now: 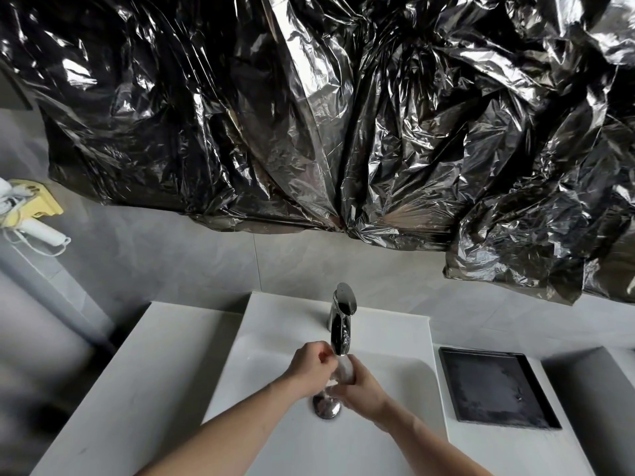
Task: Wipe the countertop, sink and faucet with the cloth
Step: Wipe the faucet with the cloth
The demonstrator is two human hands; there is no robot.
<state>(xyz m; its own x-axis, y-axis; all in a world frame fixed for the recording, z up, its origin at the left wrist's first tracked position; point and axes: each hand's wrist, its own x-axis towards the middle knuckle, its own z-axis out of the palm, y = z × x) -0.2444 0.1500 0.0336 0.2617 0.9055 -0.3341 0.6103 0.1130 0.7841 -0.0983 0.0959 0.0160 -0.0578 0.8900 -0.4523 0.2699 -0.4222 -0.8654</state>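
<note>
I see the cloth [344, 372] bunched into a small pale wad right under the faucet [341, 324] spout, over the sink [268, 365] basin, presumably to wet or rinse it before wiping. My right hand [364, 389] curls round its lower part from the right; my left hand [309, 367] pinches its left edge (fingertips blurred). The drain [326, 408] sits just below both hands, and the black tray [494, 386] lies well right on the worktop [137, 372].

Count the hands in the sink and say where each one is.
2. The left hand and the right hand meet under the faucet spout, above the drain, both holding the cloth. None seem hidden.
</note>
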